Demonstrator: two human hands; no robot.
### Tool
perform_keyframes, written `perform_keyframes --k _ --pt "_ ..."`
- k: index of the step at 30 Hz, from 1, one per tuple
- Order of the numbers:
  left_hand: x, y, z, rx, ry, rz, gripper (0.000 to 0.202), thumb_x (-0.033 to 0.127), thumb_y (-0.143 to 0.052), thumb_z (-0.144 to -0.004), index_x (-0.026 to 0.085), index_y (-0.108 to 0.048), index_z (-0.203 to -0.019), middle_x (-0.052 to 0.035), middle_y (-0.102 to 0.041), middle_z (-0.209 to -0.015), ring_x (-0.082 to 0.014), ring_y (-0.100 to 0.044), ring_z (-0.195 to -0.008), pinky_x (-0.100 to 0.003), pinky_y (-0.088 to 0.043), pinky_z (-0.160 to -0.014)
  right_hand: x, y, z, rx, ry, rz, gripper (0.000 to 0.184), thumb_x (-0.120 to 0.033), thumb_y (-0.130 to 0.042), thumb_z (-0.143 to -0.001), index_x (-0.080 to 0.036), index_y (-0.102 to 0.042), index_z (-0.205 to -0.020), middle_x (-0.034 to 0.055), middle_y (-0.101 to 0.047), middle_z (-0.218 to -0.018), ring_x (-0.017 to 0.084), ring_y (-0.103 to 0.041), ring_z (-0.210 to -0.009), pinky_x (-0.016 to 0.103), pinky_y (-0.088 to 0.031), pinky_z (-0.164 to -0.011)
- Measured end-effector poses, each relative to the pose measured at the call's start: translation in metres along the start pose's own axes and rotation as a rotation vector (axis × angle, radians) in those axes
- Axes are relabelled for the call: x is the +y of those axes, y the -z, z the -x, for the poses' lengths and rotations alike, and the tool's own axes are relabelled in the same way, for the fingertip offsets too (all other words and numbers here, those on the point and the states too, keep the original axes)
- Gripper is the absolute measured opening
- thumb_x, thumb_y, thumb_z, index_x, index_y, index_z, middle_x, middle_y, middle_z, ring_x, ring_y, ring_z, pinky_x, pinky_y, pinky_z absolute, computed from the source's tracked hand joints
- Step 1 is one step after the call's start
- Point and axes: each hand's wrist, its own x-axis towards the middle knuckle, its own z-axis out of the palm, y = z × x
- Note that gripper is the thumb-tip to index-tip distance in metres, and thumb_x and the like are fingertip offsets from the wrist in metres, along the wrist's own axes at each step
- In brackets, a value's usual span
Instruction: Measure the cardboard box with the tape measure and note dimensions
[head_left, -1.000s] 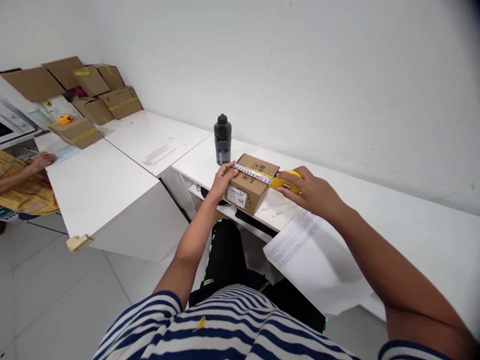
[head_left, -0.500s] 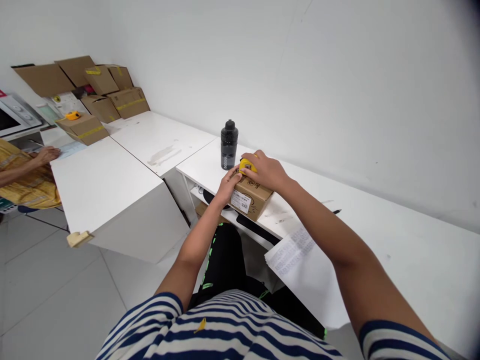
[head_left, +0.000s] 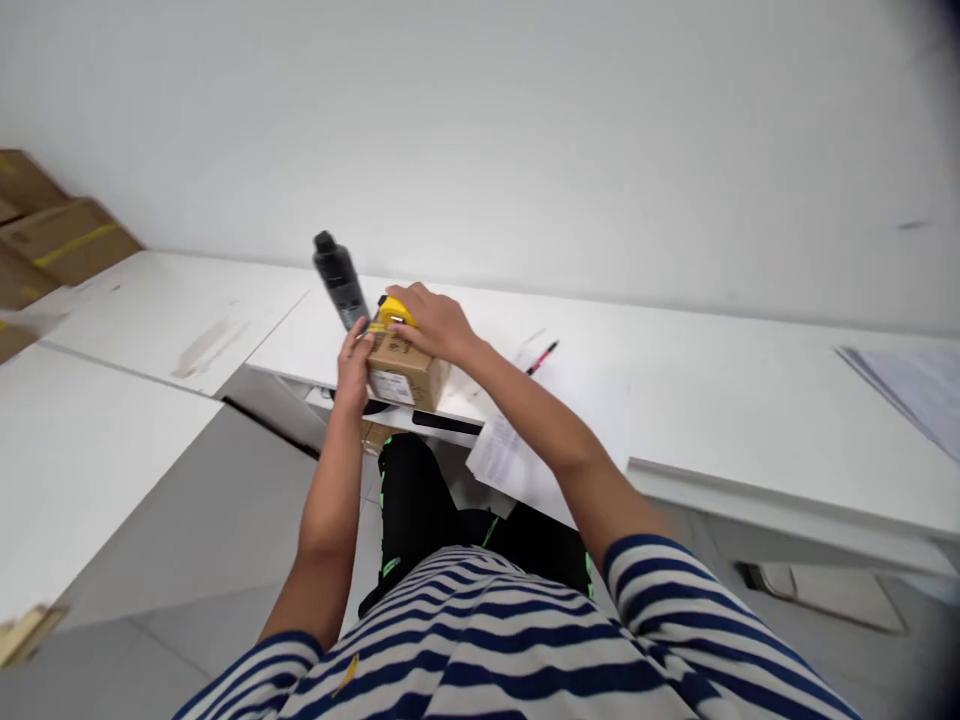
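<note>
left hand [head_left: 352, 362] grips the near-left side of the small cardboard box [head_left: 409, 373] | right hand [head_left: 433, 322] rests on top of the box, closed around the yellow tape measure [head_left: 391, 312] | black bottle [head_left: 339, 279] stands just beyond the left hand | red pen [head_left: 542, 357] and printed sheet [head_left: 504, 458] lie right of the right forearm on the white desk [head_left: 675, 400]

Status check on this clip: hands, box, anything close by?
Left hand grips the cardboard box at its left end. Right hand on top, holding the yellow tape measure. Black bottle right behind the box.
</note>
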Motion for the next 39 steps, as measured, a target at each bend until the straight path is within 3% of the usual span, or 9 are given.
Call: perform_keyframes --k 7,9,12,16,19,25,30,35,39 --pt "0.001 -0.029 0.064 0.475 -0.615 -0.278 0.049 0.053 -0.057 -0.092 0.028 -0.054 -0.133 -0.0077 -0.049 -0.152 -0.0274 -0.04 -0.149 -0.048 -0.029 -0.127 -0.007 -0.02 0.176 0.611 -0.288 -0.361 0.076 -0.068 -0.054 -0.093 -0.038 -0.023 -0.156 0.0134 -0.057 -0.135 0.034 -0.061 -0.125 0.055 -0.052 -0.106" --pt "-0.011 -0.047 0.113 0.335 -0.757 -0.179 0.05 0.063 -0.057 -0.089 0.031 -0.058 -0.127 -0.007 -0.059 -0.136 -0.0296 -0.052 -0.137 -0.05 -0.037 -0.121 -0.014 -0.037 0.225 0.669 -0.376 -0.421 0.073 -0.063 -0.052 -0.096 -0.041 -0.017 -0.157 0.0132 -0.056 -0.133 0.031 -0.066 -0.116 0.053 -0.058 -0.097" --pt "-0.033 -0.081 0.175 -0.293 -0.393 -0.108 0.066 0.074 -0.061 -0.082 0.03 -0.059 -0.131 -0.01 -0.066 -0.123 -0.0295 -0.064 -0.117 -0.049 -0.05 -0.107 -0.016 -0.05 0.265 0.627 -0.403 -0.44 0.067 -0.064 -0.036 -0.101 -0.04 -0.011 -0.158 0.0136 -0.055 -0.132 0.03 -0.067 -0.114 0.053 -0.06 -0.093" --pt "-0.056 -0.128 0.171 -0.6 0.069 -0.083 0.064 0.078 -0.062 -0.079 0.02 -0.068 -0.103 -0.0096 -0.071 -0.095 -0.0232 -0.067 -0.085 -0.039 -0.057 -0.08 0.028 -0.025 0.252 0.361 -0.292 -0.358 0.067 -0.066 -0.015 -0.102 -0.03 -0.027 -0.157 0.0155 -0.057 -0.137 0.031 -0.06 -0.128 0.053 -0.053 -0.105" --pt "-0.072 -0.157 0.12 -0.581 0.067 -0.19 0.06 0.071 -0.075 -0.071 0.019 -0.065 -0.099 -0.0064 -0.07 -0.093 -0.0203 -0.065 -0.084 -0.035 -0.054 -0.081 0.096 0.009 0.211 0.124 -0.428 -0.068 0.061 -0.053 -0.015 -0.105 -0.023 -0.056 -0.139 0.0182 -0.063 -0.13 0.033 -0.063 -0.119 0.052 -0.052 -0.099" --pt "-0.093 -0.181 0.066 -0.664 0.084 -0.457 0.053 0.06 -0.075 -0.076 0.021 -0.057 -0.108 -0.0036 -0.069 -0.101 -0.0192 -0.063 -0.089 -0.034 -0.05 -0.084 0.206 0.034 0.147 -0.312 -0.657 0.325 0.05 -0.015 -0.048 -0.094 -0.018 -0.055 -0.143 0.0234 -0.065 -0.128 0.028 -0.069 -0.093 0.038 -0.045 -0.078" --pt "-0.093 -0.174 0.072 -0.771 0.066 -0.526 0.053 0.064 -0.074 -0.076 0.025 -0.052 -0.104 0.0012 -0.065 -0.089 -0.0188 -0.061 -0.081 -0.032 -0.047 -0.077 0.224 0.032 0.164 -0.182 -0.604 0.309 0.031 -0.023 -0.043 -0.1 -0.017 -0.063 -0.123 0.0181 -0.072 -0.114 0.024 -0.066 -0.096 0.034 -0.042 -0.079" --pt "-0.091 -0.176 0.072 -0.759 0.09 -0.521 0.053 0.066 -0.071 -0.078 0.025 -0.052 -0.105 -0.0001 -0.066 -0.09 -0.0197 -0.061 -0.082 -0.033 -0.046 -0.076 0.2 0.011 0.205 0.368 -0.779 -0.199 0.039 -0.048 -0.034 -0.101 -0.021 -0.061 -0.103 0.0084 -0.072 -0.091 0.02 -0.063 -0.08 0.031 -0.046 -0.074" --pt "-0.093 -0.179 0.07 -0.751 0.107 -0.491 0.054 0.065 -0.072 -0.078 0.023 -0.054 -0.107 -0.0019 -0.068 -0.097 -0.0197 -0.062 -0.087 -0.033 -0.047 -0.08 0.18 -0.005 0.223 0.344 -0.768 -0.459 0.048 -0.06 -0.037 -0.097 -0.023 -0.063 -0.082 0.0017 -0.063 -0.072 0.018 -0.059 -0.073 0.031 -0.047 -0.073"
